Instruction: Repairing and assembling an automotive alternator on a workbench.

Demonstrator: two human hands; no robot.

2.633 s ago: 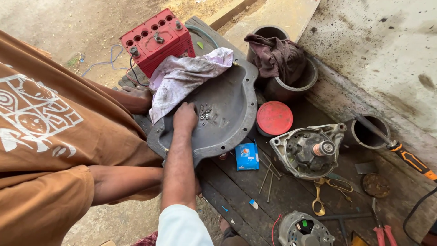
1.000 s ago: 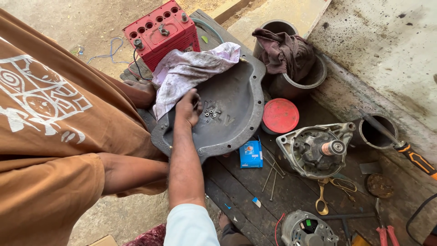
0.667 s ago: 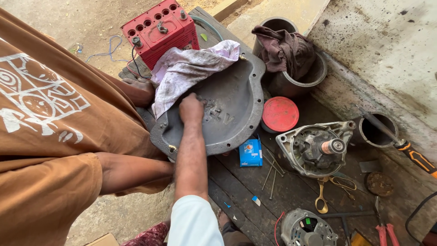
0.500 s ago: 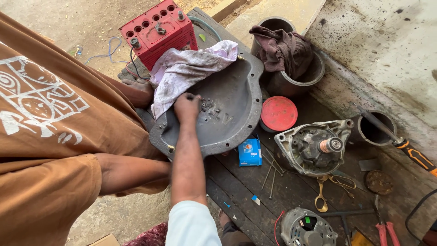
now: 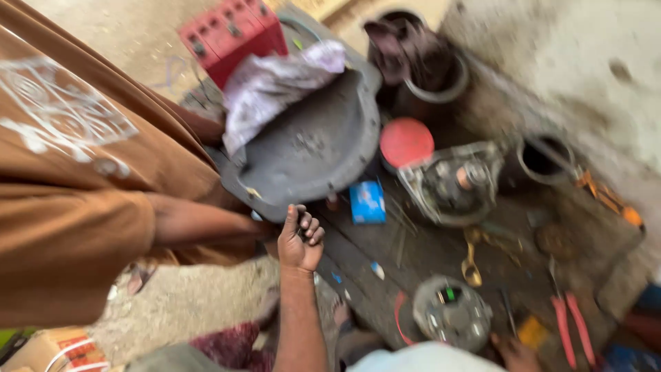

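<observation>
Blurred overhead view. The person's left hand (image 5: 300, 238), fingers curled loosely toward the palm, hovers just below the rim of the large grey dished metal cover (image 5: 310, 148); whether it grips anything small cannot be told. The right hand (image 5: 515, 353) shows only partly at the bottom edge, its grip unreadable. A crumpled whitish cloth (image 5: 272, 86) drapes over the cover's upper edge, with a red rectangular battery (image 5: 231, 34) beyond it. Right of the cover lie a round red lid (image 5: 406, 142), a small blue box (image 5: 367, 202) and a grey alternator housing (image 5: 451, 182). A co-worker's brown-sleeved forearm (image 5: 200, 220) reaches under the cover's left side, its hand hidden.
</observation>
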